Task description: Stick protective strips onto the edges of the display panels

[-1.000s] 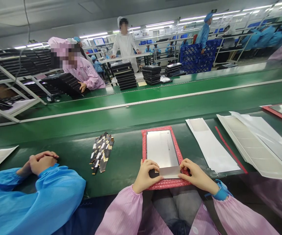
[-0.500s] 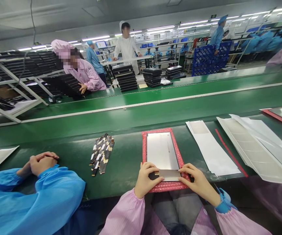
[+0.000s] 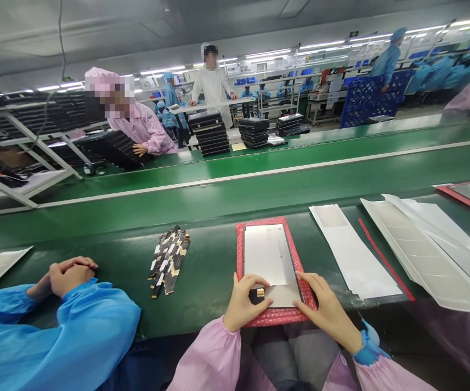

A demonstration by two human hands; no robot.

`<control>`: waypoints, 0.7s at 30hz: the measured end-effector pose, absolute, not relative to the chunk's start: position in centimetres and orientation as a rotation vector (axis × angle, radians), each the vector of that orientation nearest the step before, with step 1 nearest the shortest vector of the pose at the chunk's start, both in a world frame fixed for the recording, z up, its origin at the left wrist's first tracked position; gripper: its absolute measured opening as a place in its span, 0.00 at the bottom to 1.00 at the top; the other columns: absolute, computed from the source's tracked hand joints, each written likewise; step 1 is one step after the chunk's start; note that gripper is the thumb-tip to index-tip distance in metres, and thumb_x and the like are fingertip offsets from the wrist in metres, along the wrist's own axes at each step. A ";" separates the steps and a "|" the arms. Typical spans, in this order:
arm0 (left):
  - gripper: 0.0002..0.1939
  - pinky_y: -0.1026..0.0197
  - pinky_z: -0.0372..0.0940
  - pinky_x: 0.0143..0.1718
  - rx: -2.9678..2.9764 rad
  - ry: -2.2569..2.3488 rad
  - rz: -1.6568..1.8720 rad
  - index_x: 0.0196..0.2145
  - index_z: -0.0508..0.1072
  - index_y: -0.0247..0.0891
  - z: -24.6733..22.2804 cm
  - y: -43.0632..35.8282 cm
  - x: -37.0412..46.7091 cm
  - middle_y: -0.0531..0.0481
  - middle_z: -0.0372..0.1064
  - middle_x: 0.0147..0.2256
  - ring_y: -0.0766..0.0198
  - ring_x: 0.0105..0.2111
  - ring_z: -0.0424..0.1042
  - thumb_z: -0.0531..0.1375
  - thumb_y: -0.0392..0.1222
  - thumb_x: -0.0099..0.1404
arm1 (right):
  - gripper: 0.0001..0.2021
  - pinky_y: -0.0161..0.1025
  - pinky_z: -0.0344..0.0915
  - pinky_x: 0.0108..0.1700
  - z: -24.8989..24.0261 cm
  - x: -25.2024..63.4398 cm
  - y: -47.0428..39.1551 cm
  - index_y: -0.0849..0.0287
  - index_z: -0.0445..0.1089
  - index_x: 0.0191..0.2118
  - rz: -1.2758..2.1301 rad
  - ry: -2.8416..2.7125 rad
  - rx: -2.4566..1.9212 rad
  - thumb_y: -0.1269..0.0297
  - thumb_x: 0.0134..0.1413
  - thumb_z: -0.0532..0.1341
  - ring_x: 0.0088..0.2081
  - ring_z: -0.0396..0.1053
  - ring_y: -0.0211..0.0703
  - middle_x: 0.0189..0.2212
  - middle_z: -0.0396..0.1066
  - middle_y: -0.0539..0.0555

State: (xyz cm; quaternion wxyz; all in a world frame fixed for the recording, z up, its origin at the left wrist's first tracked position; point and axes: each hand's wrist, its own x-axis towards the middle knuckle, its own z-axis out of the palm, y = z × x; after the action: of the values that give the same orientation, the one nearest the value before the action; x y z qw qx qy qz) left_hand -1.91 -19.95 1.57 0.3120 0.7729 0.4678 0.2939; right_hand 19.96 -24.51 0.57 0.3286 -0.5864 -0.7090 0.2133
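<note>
A flat display panel (image 3: 262, 252) with a silvery back lies on a red bubble-wrap sheet (image 3: 239, 239) in front of me. A thin grey strip of film (image 3: 282, 296) sits across the panel's near end, level with its edges. My left hand (image 3: 245, 301) grips the strip's left end between thumb and forefinger, beside a small black piece with a gold contact (image 3: 260, 292). My right hand (image 3: 327, 305) has its thumb and forefinger on the strip's right end, at the panel's edge. Whether the strip touches the panel all over, I cannot tell.
Several black-and-gold flex cables (image 3: 170, 260) are piled to the left. White backing sheets (image 3: 355, 255), a red strip (image 3: 385, 259) and film sheets (image 3: 418, 250) lie right. A co-worker's folded hands (image 3: 71, 276) rest at left. Beyond the green belt (image 3: 177, 193) stand black stacks (image 3: 208, 136).
The grey strip has come down from slightly raised to lying along the panel's near end. My right fingers have spread a little along its edge. The view has shifted slightly.
</note>
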 end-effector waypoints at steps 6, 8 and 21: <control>0.11 0.41 0.28 0.54 1.979 1.215 0.825 0.36 0.65 0.43 1.2 -19.8 -1.7 0.54 0.70 0.34 0.62 0.37 0.69 0.58 0.38 0.52 | 0.28 0.49 0.52 0.51 0.6 17.1 -23.5 0.51 0.50 0.54 0.410 -1.956 -1.540 0.60 0.46 0.57 0.51 0.54 0.50 0.48 0.56 0.56; 0.10 0.41 0.28 0.54 1.970 1.216 0.837 0.36 0.65 0.43 1.2 -19.8 -1.6 0.55 0.71 0.32 0.63 0.36 0.69 0.56 0.37 0.54 | 0.28 0.55 0.48 0.52 0.8 16.1 -23.2 0.50 0.49 0.55 0.386 -1.982 -1.576 0.59 0.46 0.57 0.51 0.53 0.51 0.49 0.56 0.57; 0.10 0.42 0.30 0.54 1.994 1.217 0.843 0.37 0.65 0.42 1.0 -19.6 -1.6 0.55 0.71 0.31 0.63 0.37 0.68 0.55 0.36 0.55 | 0.30 0.60 0.52 0.46 0.4 20.4 -23.6 0.47 0.47 0.55 0.363 -1.883 -1.865 0.55 0.45 0.56 0.51 0.54 0.53 0.51 0.55 0.56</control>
State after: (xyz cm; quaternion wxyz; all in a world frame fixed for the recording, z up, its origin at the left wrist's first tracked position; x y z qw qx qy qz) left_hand -1.61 -19.64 1.03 0.3232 0.7597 0.4638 0.3213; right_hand 20.45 -23.57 0.44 0.2312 -0.6782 -0.6849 0.1320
